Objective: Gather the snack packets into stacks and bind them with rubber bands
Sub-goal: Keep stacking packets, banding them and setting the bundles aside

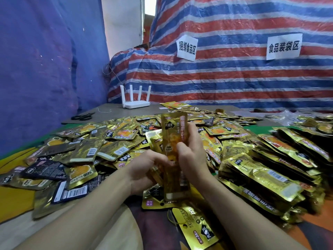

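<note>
I hold a stack of gold snack packets (pixel 173 150) upright on its edge in the middle of the view. My left hand (pixel 144 170) grips the stack's lower left side with curled fingers. My right hand (pixel 191 156) wraps round its right side, thumb across the front. A wide heap of loose gold and black packets (pixel 108 145) spreads over the surface behind and to the left. Bundled stacks of packets (pixel 266 170) lie in rows at the right. A yellow rubber band (pixel 171 218) lies near a packet in front of me.
A white router (pixel 135 98) with several antennas stands at the back of the table. Black scissors (pixel 82 116) lie at the back left. A striped tarp with two paper signs (pixel 187 47) covers the wall behind. Blue cloth hangs at the left.
</note>
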The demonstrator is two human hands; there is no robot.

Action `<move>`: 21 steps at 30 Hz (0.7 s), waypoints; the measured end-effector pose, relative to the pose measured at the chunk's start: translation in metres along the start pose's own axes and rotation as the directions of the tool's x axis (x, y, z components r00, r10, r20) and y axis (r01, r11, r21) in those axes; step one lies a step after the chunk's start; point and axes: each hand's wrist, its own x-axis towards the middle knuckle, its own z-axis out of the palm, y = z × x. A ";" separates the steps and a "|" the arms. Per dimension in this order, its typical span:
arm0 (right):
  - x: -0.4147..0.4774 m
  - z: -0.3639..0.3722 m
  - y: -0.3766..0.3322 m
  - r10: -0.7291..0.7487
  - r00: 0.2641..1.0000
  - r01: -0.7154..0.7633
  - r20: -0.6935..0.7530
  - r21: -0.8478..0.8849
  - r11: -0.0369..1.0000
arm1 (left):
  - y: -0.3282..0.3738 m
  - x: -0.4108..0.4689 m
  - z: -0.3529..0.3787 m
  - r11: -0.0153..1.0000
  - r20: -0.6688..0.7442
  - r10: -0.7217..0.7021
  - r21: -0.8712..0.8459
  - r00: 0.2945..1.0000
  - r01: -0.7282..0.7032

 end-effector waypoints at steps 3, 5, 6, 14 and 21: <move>-0.001 0.005 -0.002 0.014 0.999 -0.008 0.038 -0.156 0.988 | -0.002 0.002 0.006 0.997 -0.187 0.068 0.060 0.980 -0.058; -0.002 0.008 -0.003 0.011 0.999 -0.003 0.045 -0.177 0.984 | 0.000 0.002 0.007 0.989 -0.306 0.120 0.120 0.944 -0.087; -0.002 0.009 -0.002 0.017 0.999 -0.009 0.038 -0.198 0.980 | 0.001 0.002 0.007 0.987 -0.350 0.137 0.131 0.927 -0.096; -0.009 0.016 0.003 0.265 0.940 -0.286 0.216 0.073 0.956 | -0.007 0.010 0.008 0.900 -0.475 0.428 0.303 0.769 -0.313; -0.003 0.010 0.005 0.287 0.935 -0.313 0.210 0.105 0.944 | -0.016 0.005 0.026 0.817 -0.153 0.405 0.504 0.902 -0.281</move>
